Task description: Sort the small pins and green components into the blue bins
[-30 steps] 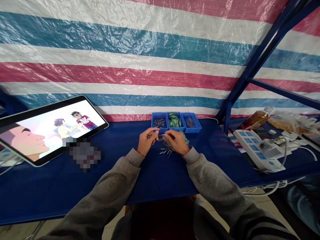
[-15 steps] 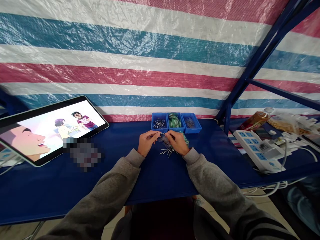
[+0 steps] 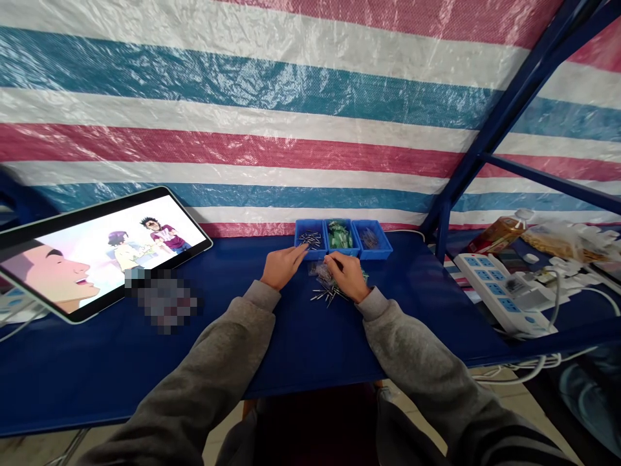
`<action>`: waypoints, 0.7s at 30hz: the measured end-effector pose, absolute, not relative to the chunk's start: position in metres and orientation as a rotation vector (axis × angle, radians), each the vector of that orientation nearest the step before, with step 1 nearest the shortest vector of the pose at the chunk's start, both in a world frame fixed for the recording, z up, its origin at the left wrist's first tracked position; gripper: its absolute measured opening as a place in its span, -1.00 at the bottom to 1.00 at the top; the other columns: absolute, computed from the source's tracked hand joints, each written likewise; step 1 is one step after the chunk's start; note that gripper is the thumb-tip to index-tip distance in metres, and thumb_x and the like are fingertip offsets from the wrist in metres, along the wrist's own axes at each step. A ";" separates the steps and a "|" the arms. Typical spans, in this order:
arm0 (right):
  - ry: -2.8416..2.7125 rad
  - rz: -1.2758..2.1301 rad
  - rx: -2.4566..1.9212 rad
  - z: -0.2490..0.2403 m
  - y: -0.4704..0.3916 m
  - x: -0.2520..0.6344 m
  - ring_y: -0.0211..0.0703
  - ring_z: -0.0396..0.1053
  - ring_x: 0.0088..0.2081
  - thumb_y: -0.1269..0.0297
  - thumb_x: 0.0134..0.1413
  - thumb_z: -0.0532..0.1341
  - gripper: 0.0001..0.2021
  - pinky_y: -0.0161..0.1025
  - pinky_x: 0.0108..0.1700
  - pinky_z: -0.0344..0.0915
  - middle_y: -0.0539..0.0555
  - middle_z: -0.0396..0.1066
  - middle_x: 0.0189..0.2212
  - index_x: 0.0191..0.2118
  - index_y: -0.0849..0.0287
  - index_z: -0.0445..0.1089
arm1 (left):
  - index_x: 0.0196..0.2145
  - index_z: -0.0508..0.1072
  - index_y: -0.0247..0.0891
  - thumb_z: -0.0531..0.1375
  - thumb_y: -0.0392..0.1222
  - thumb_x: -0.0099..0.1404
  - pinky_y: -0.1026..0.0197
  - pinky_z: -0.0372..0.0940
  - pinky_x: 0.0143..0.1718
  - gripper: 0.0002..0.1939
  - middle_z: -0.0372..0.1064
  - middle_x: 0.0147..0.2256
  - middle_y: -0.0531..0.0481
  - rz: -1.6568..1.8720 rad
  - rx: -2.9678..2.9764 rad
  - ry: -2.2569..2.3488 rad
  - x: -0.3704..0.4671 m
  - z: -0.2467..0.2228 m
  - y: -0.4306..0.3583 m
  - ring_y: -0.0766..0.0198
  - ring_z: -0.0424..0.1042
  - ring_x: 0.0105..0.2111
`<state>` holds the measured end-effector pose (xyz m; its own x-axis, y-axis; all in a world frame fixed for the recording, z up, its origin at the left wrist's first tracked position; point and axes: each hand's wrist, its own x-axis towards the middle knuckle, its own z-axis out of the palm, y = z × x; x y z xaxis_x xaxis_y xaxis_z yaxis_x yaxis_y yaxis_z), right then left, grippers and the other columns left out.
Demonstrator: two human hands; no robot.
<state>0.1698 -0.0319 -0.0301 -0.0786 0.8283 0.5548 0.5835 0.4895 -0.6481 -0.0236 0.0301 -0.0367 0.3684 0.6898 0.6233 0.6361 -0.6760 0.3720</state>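
My left hand [image 3: 283,268] reaches with stretched-out fingers to the near rim of the left blue bin [image 3: 303,253], which holds dark, slim metal pieces [image 3: 310,239]. Nothing shows clearly in its fingers. My right hand [image 3: 347,276] is closed with curled fingers just in front of the middle bin; what it pinches, if anything, is hidden. Under and beside it lie loose slim metal pieces [image 3: 327,294] and small clear pieces [image 3: 319,268]. Green packets [image 3: 339,236] fill the middle bin. Small thin pieces [image 3: 369,238] sit in the right bin [image 3: 384,253].
A tablet [image 3: 140,239] playing a cartoon leans at the left, with a blurred patch before it. On the right are a white power strip [image 3: 502,291], a drink bottle [image 3: 499,232], a plastic bag [image 3: 563,243] and cables. A striped tarp [image 3: 310,149] hangs behind the blue table [image 3: 412,310].
My hands were together, pinching a small slim piece between them. My left hand has since moved left and opened out at the left bin; my right hand has stayed nearly in place.
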 end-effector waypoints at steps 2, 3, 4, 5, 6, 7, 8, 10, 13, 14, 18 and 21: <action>-1.772 0.316 -1.203 -0.030 -0.032 0.170 -0.25 0.28 -0.55 0.11 0.28 0.02 -0.63 -0.32 -0.42 0.14 -0.03 0.32 -0.63 -0.44 0.17 0.39 | -0.17 0.54 -0.21 0.04 -0.04 0.39 0.28 0.25 -0.36 -0.68 0.54 -0.28 -0.12 1.042 2.703 1.135 -0.028 -0.043 0.026 0.20 0.49 -0.34; -1.773 0.313 -1.209 -0.030 -0.032 0.170 -0.26 0.28 -0.55 0.11 0.27 0.02 -0.64 -0.32 -0.41 0.14 -0.03 0.32 -0.63 -0.44 0.18 0.39 | -0.19 0.54 -0.20 0.02 -0.03 0.40 0.29 0.26 -0.35 -0.67 0.53 -0.28 -0.10 0.963 2.765 1.111 -0.030 -0.046 0.024 0.22 0.49 -0.33; -1.772 0.308 -1.217 -0.030 -0.032 0.170 -0.26 0.28 -0.55 0.12 0.27 0.02 -0.64 -0.33 -0.41 0.14 -0.03 0.32 -0.63 -0.44 0.18 0.39 | -0.20 0.54 -0.20 0.02 -0.02 0.41 0.29 0.26 -0.34 -0.66 0.53 -0.29 -0.07 0.884 2.813 1.104 -0.031 -0.047 0.021 0.24 0.49 -0.34; -1.773 0.301 -1.229 -0.030 -0.032 0.170 -0.26 0.28 -0.55 0.13 0.27 0.02 -0.64 -0.33 -0.41 0.13 -0.03 0.32 -0.62 -0.45 0.18 0.39 | -0.21 0.53 -0.20 0.02 -0.01 0.41 0.30 0.26 -0.35 -0.66 0.52 -0.29 -0.05 0.805 2.846 1.108 -0.031 -0.048 0.019 0.26 0.48 -0.35; -1.775 0.293 -1.246 -0.031 -0.031 0.170 -0.26 0.28 -0.55 0.15 0.27 0.03 -0.65 -0.33 -0.41 0.13 -0.03 0.32 -0.62 -0.45 0.19 0.39 | -0.20 0.53 -0.20 0.04 0.00 0.40 0.31 0.26 -0.36 -0.67 0.50 -0.30 -0.03 0.734 2.863 1.114 -0.030 -0.049 0.017 0.27 0.47 -0.37; -1.780 0.287 -1.267 -0.031 -0.031 0.170 -0.26 0.28 -0.55 0.16 0.26 0.03 -0.65 -0.33 -0.41 0.12 -0.02 0.33 -0.62 -0.46 0.19 0.39 | -0.19 0.52 -0.20 0.05 0.01 0.39 0.31 0.26 -0.37 -0.68 0.49 -0.29 -0.02 0.672 2.870 1.119 -0.029 -0.050 0.016 0.28 0.46 -0.37; -1.789 0.283 -1.295 -0.032 -0.030 0.171 -0.26 0.28 -0.54 0.18 0.25 0.04 -0.66 -0.32 -0.41 0.12 -0.02 0.33 -0.61 -0.47 0.19 0.39 | -0.17 0.51 -0.20 0.07 0.02 0.38 0.32 0.25 -0.38 -0.69 0.48 -0.27 -0.02 0.622 2.872 1.123 -0.028 -0.050 0.016 0.29 0.46 -0.36; -1.819 0.278 -1.386 -0.035 -0.028 0.171 -0.25 0.30 -0.52 0.23 0.22 0.08 -0.72 -0.32 -0.39 0.13 -0.02 0.36 -0.59 -0.46 0.18 0.40 | -0.12 0.50 -0.19 0.09 0.01 0.36 0.32 0.24 -0.38 -0.70 0.45 -0.22 -0.03 0.552 2.879 1.137 -0.025 -0.051 0.015 0.28 0.45 -0.33; -1.875 0.261 -1.590 -0.037 -0.027 0.171 -0.20 0.34 -0.46 0.31 0.11 0.17 -0.88 -0.31 -0.38 0.13 -0.02 0.41 -0.55 -0.36 0.17 0.45 | -0.06 0.47 -0.18 0.11 -0.01 0.35 0.32 0.23 -0.39 -0.69 0.43 -0.18 -0.04 0.493 2.882 1.163 -0.022 -0.052 0.015 0.26 0.45 -0.30; -1.896 0.249 -1.650 -0.036 -0.026 0.171 -0.18 0.36 -0.44 0.32 0.08 0.20 -0.90 -0.31 -0.38 0.13 -0.01 0.42 -0.53 -0.31 0.17 0.46 | -0.05 0.47 -0.19 0.11 -0.03 0.35 0.32 0.22 -0.39 -0.69 0.43 -0.19 -0.04 0.484 2.871 1.169 -0.022 -0.052 0.014 0.26 0.44 -0.31; -1.956 0.219 -1.785 -0.029 -0.027 0.176 -0.15 0.38 -0.35 0.38 0.05 0.20 -0.85 -0.30 -0.36 0.12 0.03 0.46 -0.45 -0.22 0.17 0.46 | -0.11 0.49 -0.20 0.11 -0.07 0.35 0.31 0.19 -0.41 -0.74 0.43 -0.31 -0.01 0.526 2.802 1.173 -0.022 -0.053 0.012 0.27 0.42 -0.37; -1.992 0.254 -1.873 -0.021 -0.027 0.182 -0.15 0.39 -0.34 0.35 0.06 0.19 -0.90 -0.30 -0.36 0.11 0.02 0.47 -0.44 -0.29 0.14 0.44 | -0.21 0.51 -0.21 0.10 -0.09 0.36 0.30 0.18 -0.40 -0.77 0.43 -0.36 0.01 0.595 2.771 1.143 -0.021 -0.053 0.009 0.29 0.41 -0.40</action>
<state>0.1820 -0.0274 -0.0211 -0.0282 0.9870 0.1580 0.9157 0.0889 -0.3919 -0.0213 0.0088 -0.0527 0.6450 0.6937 0.3205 0.6603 -0.7171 0.2231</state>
